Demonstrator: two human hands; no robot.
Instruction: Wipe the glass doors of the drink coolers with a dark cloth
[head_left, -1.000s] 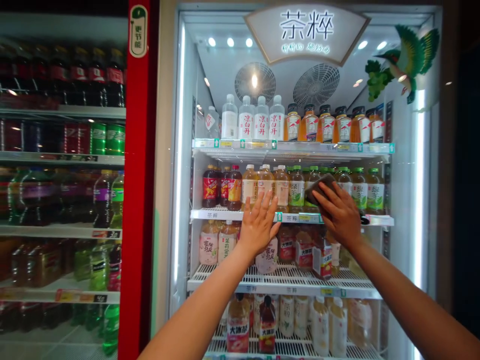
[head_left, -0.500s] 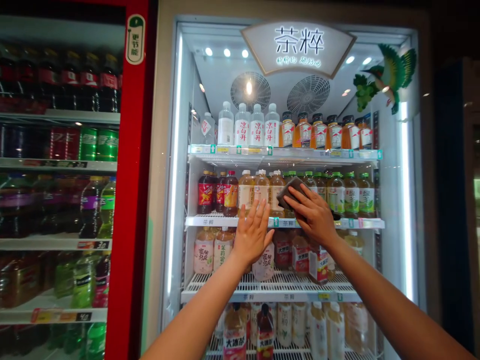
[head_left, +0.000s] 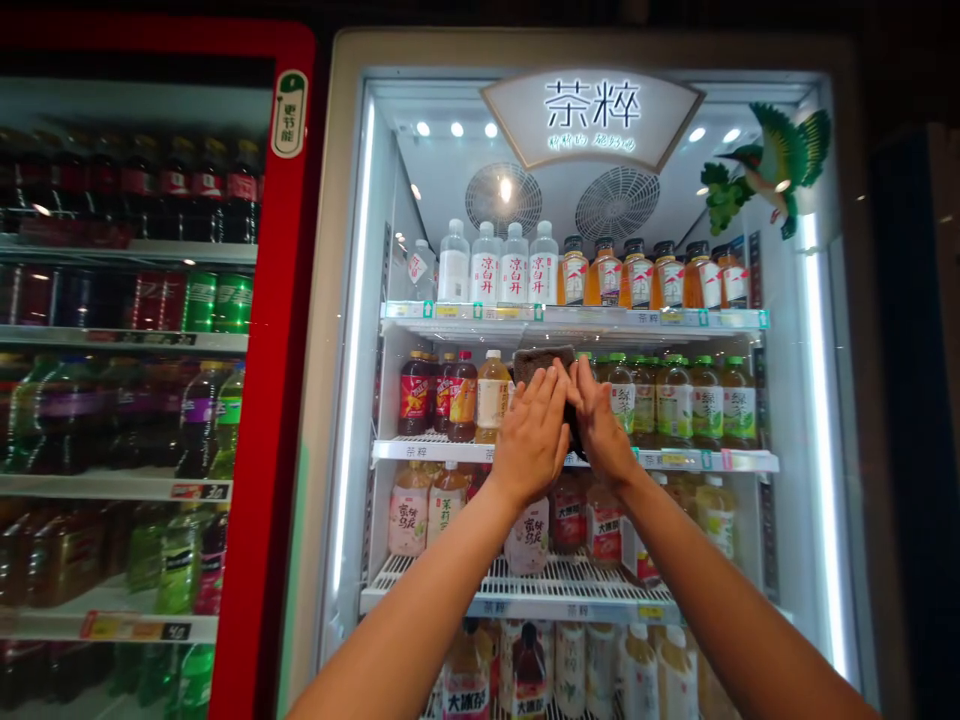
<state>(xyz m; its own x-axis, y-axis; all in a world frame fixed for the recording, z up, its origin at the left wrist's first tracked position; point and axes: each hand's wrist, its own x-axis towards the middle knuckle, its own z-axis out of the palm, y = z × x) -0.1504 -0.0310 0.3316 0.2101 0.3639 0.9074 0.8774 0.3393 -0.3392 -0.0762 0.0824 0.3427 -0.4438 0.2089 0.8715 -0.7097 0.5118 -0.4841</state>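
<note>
A dark grey-brown cloth lies against the glass door of a lit drinks cooler, in front of the second shelf. My left hand is over the cloth's lower left part, its fingers stretched upward and pressing on it. Beside it, my right hand touches the cloth's right side, with fingers extended and thumb side toward the left hand. The two hands meet at the fingertips. Part of the cloth is hidden behind them. Bottles with green caps stand behind the glass to the right.
A red-framed cooler with dark bottles and green cans stands at the left. A fan-shaped sign and a green bird decoration are at the cooler's top. Several clear bottles fill the top shelf.
The cloth and my right hand have moved left. My left hand has shifted slightly right and up onto the cloth, so both hands are now together. The view has tilted slightly.
</note>
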